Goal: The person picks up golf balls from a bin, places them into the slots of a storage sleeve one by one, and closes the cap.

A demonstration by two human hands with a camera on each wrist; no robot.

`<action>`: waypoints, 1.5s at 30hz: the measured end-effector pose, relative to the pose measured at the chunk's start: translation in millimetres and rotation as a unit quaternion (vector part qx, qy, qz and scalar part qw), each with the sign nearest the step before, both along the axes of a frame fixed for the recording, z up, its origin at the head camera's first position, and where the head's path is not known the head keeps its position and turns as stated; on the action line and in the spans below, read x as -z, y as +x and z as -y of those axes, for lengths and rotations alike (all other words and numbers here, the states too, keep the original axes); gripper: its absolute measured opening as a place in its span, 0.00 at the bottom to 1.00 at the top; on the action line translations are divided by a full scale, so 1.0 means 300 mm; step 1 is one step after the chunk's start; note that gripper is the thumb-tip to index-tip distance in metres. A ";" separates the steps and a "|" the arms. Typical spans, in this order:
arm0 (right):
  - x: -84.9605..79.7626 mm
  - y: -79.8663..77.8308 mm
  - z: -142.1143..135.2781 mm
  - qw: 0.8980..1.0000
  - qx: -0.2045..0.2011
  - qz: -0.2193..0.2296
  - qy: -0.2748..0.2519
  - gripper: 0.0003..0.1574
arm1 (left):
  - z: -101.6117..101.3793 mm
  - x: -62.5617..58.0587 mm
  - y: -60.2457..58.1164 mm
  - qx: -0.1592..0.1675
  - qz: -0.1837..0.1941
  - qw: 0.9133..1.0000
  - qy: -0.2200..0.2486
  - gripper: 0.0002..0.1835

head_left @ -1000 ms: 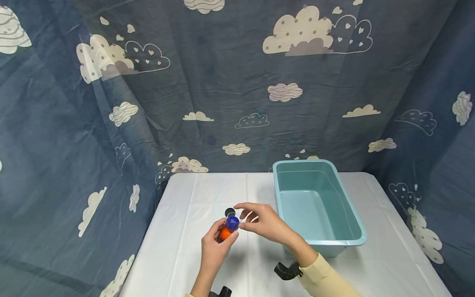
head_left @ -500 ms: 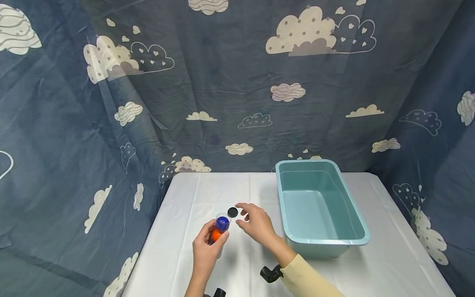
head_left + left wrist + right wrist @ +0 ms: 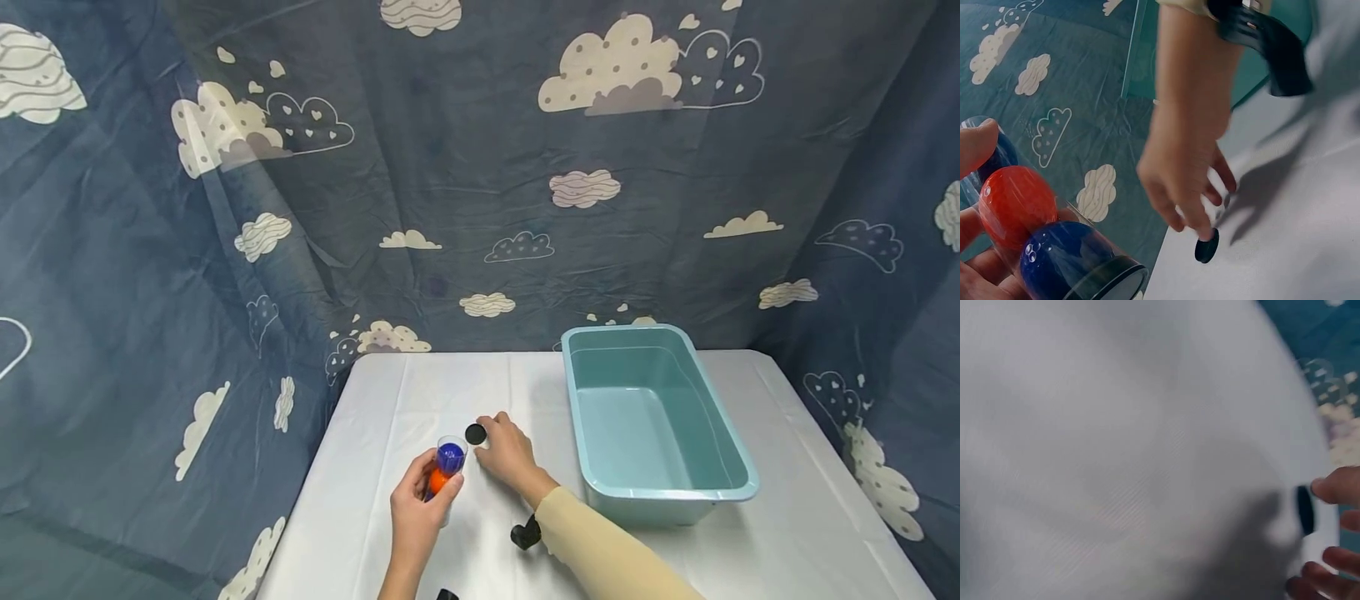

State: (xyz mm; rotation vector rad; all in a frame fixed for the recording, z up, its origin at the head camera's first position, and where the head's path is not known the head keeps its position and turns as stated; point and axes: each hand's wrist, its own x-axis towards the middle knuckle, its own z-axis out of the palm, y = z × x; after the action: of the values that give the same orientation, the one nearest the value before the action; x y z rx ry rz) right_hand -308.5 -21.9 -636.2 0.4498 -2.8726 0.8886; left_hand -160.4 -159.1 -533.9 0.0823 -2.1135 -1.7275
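Note:
A clear plastic tube (image 3: 1065, 226) with a blue ball (image 3: 451, 457), an orange ball (image 3: 438, 480) and another blue ball (image 3: 1063, 259) stacked inside is gripped by my left hand (image 3: 417, 506). The tube's top is uncovered in the head view, and it leans a little. Just right of it, a round black lid (image 3: 476, 434) is on the white tabletop. My right hand (image 3: 508, 454) reaches down beside the lid with thumb and fingers apart. One fingertip meets the lid's edge in the left wrist view; the right wrist view shows a fingertip close against the lid (image 3: 1305, 510).
A deep teal plastic bin (image 3: 738, 446) stands to the right of my right hand. White cloth covers the table (image 3: 405, 392), and a dark blue cloud-print curtain (image 3: 450, 167) hangs behind and at both sides.
My right hand has left the tube's top and moved down to the lid. My left hand has shifted slightly left with the tube, and the blue ball now sits inside its top.

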 end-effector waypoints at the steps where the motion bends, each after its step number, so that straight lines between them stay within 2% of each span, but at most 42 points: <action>1: 0.017 -0.004 0.001 1.000 0.002 -0.004 0.009 0.34 | 0.000 -0.001 0.000 0.000 -0.001 1.000 0.000 0.24; 7: 0.077 -0.024 0.014 0.999 0.014 -0.002 0.037 0.38 | -0.004 -0.001 -0.009 0.013 -0.002 1.000 0.001 0.23; 16: 0.129 -0.053 0.020 0.998 0.044 0.012 0.052 0.38 | 0.003 0.101 -0.052 0.008 0.020 1.000 0.009 0.25; 22: 0.135 -0.069 0.011 0.997 0.061 0.007 0.042 0.34 | 0.020 0.118 -0.056 0.014 0.003 1.000 0.000 0.25; 26: 0.139 -0.065 -0.001 0.998 0.065 0.007 0.018 0.32 | 0.031 0.120 -0.058 0.014 -0.006 1.000 -0.008 0.25; 33: 0.125 -0.023 -0.020 0.998 0.035 0.017 -0.046 0.28 | 0.045 0.125 -0.055 0.007 0.002 1.000 -0.008 0.25; 37: 0.110 -0.002 -0.038 0.997 0.017 0.015 -0.068 0.27 | 0.042 0.127 -0.059 0.011 0.003 1.000 -0.009 0.25; 45: 0.060 0.047 -0.063 0.991 -0.013 0.040 -0.123 0.26 | 0.047 0.136 -0.060 0.006 0.008 1.000 -0.009 0.25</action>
State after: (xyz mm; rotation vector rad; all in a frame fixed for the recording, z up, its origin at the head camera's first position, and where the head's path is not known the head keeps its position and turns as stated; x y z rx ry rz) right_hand -294.6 -2.8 -654.4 0.4355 -2.7797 1.2744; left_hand -178.4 -173.2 -574.7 0.0775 -2.1443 -1.7210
